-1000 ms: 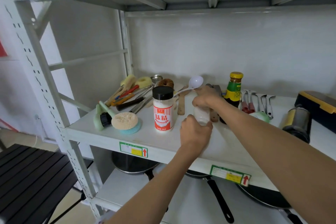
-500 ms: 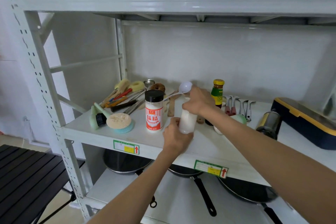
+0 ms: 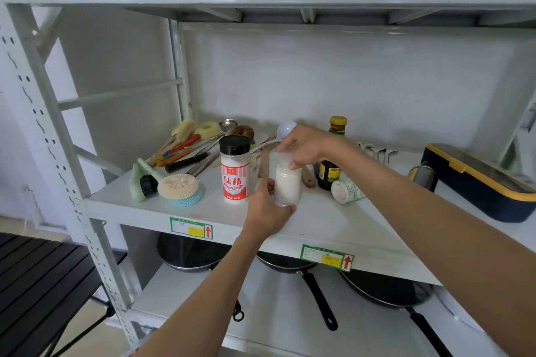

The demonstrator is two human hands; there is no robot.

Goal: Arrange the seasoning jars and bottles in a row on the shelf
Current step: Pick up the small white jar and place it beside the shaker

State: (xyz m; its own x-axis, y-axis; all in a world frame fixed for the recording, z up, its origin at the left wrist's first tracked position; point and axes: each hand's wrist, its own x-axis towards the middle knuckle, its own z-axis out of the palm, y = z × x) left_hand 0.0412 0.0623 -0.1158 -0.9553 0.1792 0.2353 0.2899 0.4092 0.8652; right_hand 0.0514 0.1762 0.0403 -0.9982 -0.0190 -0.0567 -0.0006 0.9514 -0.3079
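A clear jar of white powder [image 3: 287, 187] stands upright on the white shelf [image 3: 333, 220], just right of a red-labelled jar with a black lid [image 3: 235, 172]. My left hand [image 3: 265, 209] wraps its lower part and my right hand [image 3: 307, 148] grips its white cap from above. Behind my right wrist stands a dark sauce bottle with a yellow cap [image 3: 330, 165]. A small white jar [image 3: 346, 190] lies on its side beside that bottle.
Brushes, sponges and utensils [image 3: 179, 153] crowd the shelf's back left. A white spoon [image 3: 285, 129] and wooden spatulas lie behind the jars. A metal canister [image 3: 422, 175] and a dark blue box with yellow trim [image 3: 475, 182] sit at right. Frying pans [image 3: 290, 264] rest on the shelf below.
Both hands have shifted the white powder jar slightly toward the red-labelled jar. The lying white jar by the sauce bottle has come into view.
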